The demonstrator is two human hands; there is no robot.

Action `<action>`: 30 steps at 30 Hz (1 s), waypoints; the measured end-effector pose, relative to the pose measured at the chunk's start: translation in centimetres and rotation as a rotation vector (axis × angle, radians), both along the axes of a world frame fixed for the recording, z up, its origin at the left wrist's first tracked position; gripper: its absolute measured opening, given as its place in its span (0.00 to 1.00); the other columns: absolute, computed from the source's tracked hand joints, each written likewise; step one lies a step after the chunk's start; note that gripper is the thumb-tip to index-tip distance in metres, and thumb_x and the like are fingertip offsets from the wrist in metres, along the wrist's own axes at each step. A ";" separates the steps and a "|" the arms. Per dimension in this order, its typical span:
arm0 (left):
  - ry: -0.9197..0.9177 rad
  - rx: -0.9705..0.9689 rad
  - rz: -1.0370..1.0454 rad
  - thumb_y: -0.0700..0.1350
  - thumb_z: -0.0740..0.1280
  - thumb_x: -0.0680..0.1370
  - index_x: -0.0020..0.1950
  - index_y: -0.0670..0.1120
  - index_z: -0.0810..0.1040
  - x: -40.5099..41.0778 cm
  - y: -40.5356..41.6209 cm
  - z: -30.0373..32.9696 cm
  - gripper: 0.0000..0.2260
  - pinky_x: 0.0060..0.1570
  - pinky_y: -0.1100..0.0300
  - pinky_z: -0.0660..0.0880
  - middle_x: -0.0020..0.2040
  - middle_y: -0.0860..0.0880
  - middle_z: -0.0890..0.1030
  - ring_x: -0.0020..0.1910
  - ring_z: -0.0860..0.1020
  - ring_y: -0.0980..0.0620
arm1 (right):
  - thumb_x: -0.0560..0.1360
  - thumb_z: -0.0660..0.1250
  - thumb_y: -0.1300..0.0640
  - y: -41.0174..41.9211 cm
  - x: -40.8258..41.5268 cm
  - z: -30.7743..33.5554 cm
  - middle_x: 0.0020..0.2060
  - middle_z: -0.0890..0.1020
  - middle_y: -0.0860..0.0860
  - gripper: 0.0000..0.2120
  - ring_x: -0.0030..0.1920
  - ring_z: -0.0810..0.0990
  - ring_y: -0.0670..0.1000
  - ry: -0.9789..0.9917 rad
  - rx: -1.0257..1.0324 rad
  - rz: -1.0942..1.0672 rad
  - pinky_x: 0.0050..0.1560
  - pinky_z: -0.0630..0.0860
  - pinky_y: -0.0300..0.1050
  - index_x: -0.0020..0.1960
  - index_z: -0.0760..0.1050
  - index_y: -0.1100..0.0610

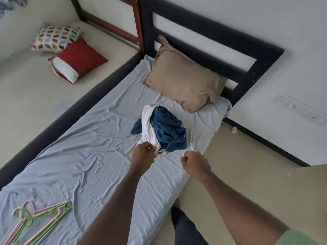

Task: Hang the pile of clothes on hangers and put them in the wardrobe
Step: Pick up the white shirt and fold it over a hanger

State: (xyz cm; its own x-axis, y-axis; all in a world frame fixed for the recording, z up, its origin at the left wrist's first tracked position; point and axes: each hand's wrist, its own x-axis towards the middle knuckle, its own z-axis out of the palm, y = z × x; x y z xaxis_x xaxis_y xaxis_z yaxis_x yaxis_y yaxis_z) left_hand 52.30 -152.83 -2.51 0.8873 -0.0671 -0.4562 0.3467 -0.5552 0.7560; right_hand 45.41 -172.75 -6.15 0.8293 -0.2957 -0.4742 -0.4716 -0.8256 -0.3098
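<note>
Head view: left hand (144, 153) pinches the white garment (148, 126) of the pile; right hand (194, 162) curled, holding nothing.

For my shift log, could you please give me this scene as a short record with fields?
setting: bed with pale blue sheet
clothes pile: white garment and blue garment, heaped near tan pillow
left hand: at the pile's near edge, fingers curled on cloth
right hand: curled, holding nothing visible
hangers: pink and green, lying at near left of bed
progress: nothing hung yet
</note>
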 end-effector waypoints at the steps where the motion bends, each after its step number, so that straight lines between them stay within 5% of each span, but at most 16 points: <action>1: 0.011 0.008 0.009 0.43 0.66 0.80 0.46 0.40 0.80 1.7 -0.9 -0.9 0.08 0.26 0.65 0.72 0.33 0.49 0.83 0.26 0.79 0.56 | 0.80 0.61 0.49 -0.9 1.6 -1.4 0.36 0.77 0.49 0.14 0.41 0.78 0.56 0.025 0.011 0.002 0.47 0.76 0.49 0.38 0.71 0.53; 10: 0.094 0.038 0.075 0.42 0.66 0.79 0.46 0.41 0.80 11.4 -4.1 -7.7 0.06 0.26 0.68 0.71 0.37 0.46 0.84 0.25 0.78 0.59 | 0.80 0.59 0.55 -2.1 13.9 -11.7 0.36 0.72 0.50 0.17 0.40 0.73 0.52 0.122 0.166 0.051 0.42 0.72 0.47 0.33 0.63 0.55; 14: 0.117 0.046 0.064 0.42 0.66 0.79 0.45 0.43 0.80 13.8 -4.3 -10.1 0.05 0.27 0.67 0.71 0.35 0.48 0.84 0.26 0.79 0.59 | 0.81 0.57 0.57 -1.2 18.6 -15.0 0.58 0.73 0.55 0.12 0.59 0.75 0.57 0.199 0.115 0.184 0.60 0.76 0.56 0.54 0.78 0.59; 19: 0.145 0.044 0.085 0.42 0.66 0.80 0.46 0.43 0.80 15.8 -3.5 -12.2 0.06 0.26 0.69 0.70 0.35 0.47 0.83 0.26 0.79 0.60 | 0.81 0.60 0.55 -0.6 22.4 -18.2 0.78 0.58 0.52 0.17 0.74 0.61 0.58 0.323 0.071 0.216 0.70 0.66 0.64 0.68 0.76 0.50; 26: 0.162 0.064 0.161 0.43 0.66 0.81 0.45 0.43 0.79 17.9 -1.5 -14.9 0.06 0.25 0.67 0.70 0.35 0.47 0.83 0.25 0.78 0.58 | 0.78 0.59 0.64 1.7 24.6 -22.3 0.60 0.75 0.55 0.14 0.62 0.75 0.58 0.163 0.159 0.335 0.60 0.75 0.53 0.59 0.79 0.58; 30: 0.189 0.059 0.192 0.43 0.66 0.80 0.47 0.44 0.80 18.3 -1.2 -16.7 0.05 0.25 0.66 0.70 0.35 0.47 0.84 0.26 0.79 0.56 | 0.77 0.60 0.64 4.7 26.3 -24.6 0.64 0.74 0.55 0.19 0.65 0.74 0.58 0.156 0.310 0.331 0.66 0.73 0.54 0.65 0.79 0.54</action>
